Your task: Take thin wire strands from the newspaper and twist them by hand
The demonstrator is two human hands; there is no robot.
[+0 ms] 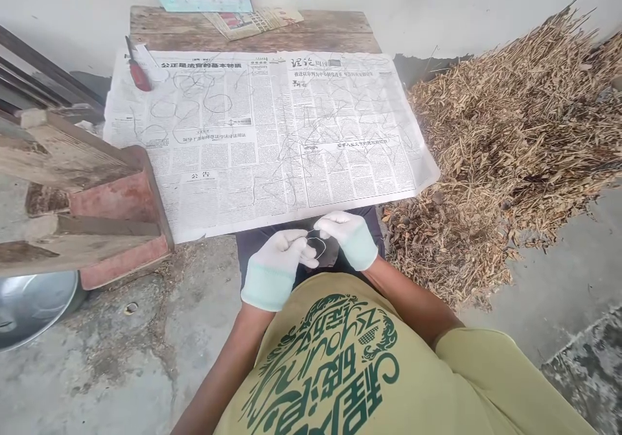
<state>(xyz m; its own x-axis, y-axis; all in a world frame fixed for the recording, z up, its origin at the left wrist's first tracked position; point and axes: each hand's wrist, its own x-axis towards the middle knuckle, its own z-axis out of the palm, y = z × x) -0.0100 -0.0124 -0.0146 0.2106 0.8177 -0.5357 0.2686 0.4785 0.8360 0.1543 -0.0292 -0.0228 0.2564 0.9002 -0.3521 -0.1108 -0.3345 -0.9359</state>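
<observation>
Both my hands wear white gloves and meet over my lap, just below the near edge of the newspaper point(272, 137). My left hand point(276, 260) pinches one end of a thin wire loop point(318, 244), fingers curled. My right hand point(347, 234) pinches the other side of the same loop. Several loose thin wires point(194, 101) lie curled and scattered over the newspaper, which covers a low wooden table point(253, 30).
A red-handled tool point(137, 72) lies at the newspaper's far left corner. A wooden stool or frame point(82, 195) stands at left, with a metal basin point(34, 305) below it. A big heap of dry straw point(510, 137) fills the right side. Papers lean on the wall behind.
</observation>
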